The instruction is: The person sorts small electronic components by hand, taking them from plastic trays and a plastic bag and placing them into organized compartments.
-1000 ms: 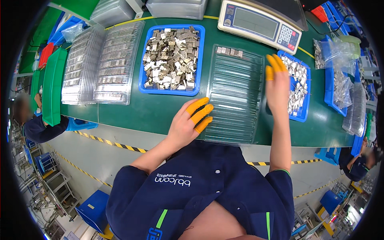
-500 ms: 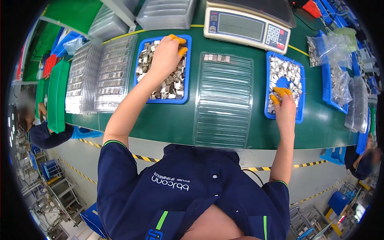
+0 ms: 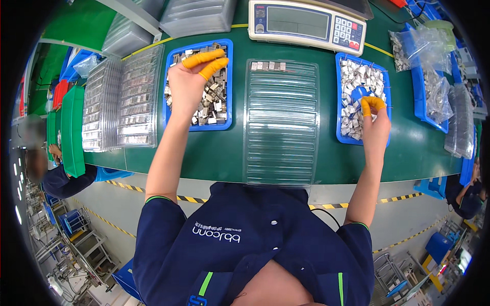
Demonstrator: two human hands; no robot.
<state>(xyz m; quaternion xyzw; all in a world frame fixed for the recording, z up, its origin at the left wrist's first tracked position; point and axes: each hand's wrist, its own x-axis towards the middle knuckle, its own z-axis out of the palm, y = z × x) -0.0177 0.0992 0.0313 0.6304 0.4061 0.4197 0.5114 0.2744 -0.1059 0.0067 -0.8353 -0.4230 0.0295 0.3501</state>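
Note:
Over the blue bin of small silver-and-white metal parts (image 3: 208, 109) at the left is my left hand (image 3: 190, 84). Its thumb and forefinger, in yellow finger cots, are nearly pressed together; anything between the tips is too small to make out. My right hand (image 3: 376, 120) hovers at the right side of another blue bin, holding white block-shaped parts with thin leads (image 3: 352, 109). Its yellow-capped fingers are pinched, and what they grip is hidden. Between the bins lies a clear ribbed plastic tray (image 3: 280, 127), with several small parts (image 3: 269, 66) in its far slot.
Beyond the tray stands a digital scale (image 3: 301, 23). Stacked filled clear trays (image 3: 135, 102) and a green bin (image 3: 73, 132) are at the left. Far right, a blue bin holds plastic-bagged parts (image 3: 434, 104). Other people sit at both sides.
My left fingers have come closer together and the hand has drawn slightly left. My right hand has shifted right within its bin, its fingers closing from spread to pinched. The view has shifted slightly.

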